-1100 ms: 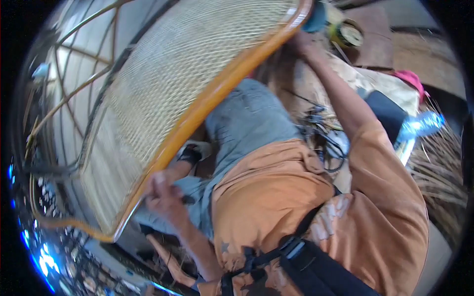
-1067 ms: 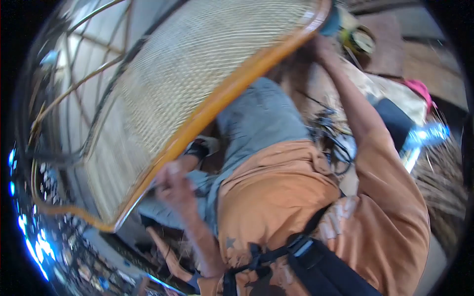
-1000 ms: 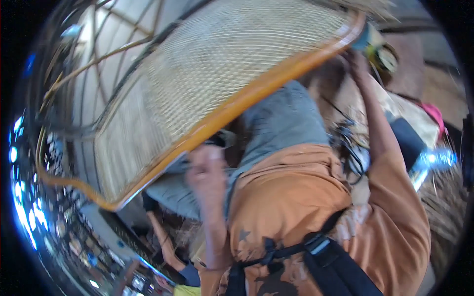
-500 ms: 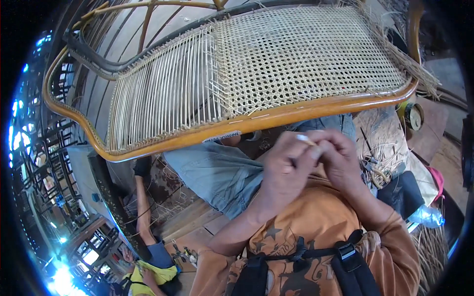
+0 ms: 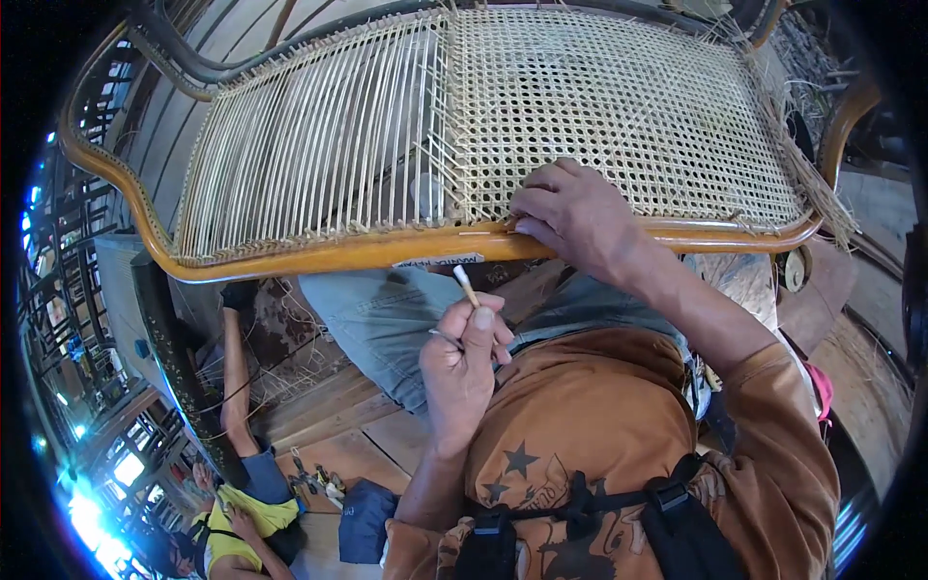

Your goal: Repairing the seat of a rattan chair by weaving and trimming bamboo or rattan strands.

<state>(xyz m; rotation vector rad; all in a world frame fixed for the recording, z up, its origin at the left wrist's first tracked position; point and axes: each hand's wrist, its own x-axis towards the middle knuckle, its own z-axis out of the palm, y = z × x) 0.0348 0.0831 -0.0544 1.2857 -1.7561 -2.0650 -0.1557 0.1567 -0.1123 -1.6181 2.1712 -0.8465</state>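
Observation:
My left hand [image 5: 462,372] is closed on a cigarette [image 5: 466,286], its white end pointing up, just below the front rail. A thin dark item [image 5: 446,338] shows between its fingers; I cannot make out what it is. My right hand [image 5: 580,217] rests on the curved wooden rail [image 5: 338,259] of a long chair frame, its fingers curled at the rail's edge where the cane begins. Right of the middle the cane webbing [image 5: 619,106] is woven in a close open-hole pattern. On the left, single cane strands [image 5: 300,135] run across from rail to rail with gaps between them.
Loose cane ends [image 5: 788,155] hang at the right of the frame. A person in a yellow top [image 5: 242,527] sits at lower left, near hand tools [image 5: 319,481] and a dark blue bag [image 5: 367,522]. A round tin [image 5: 795,269] stands beyond the rail at right.
My hands were together in front of my chest with the cigarette. They have parted: the right has moved up to the rail, the left moved left with the cigarette.

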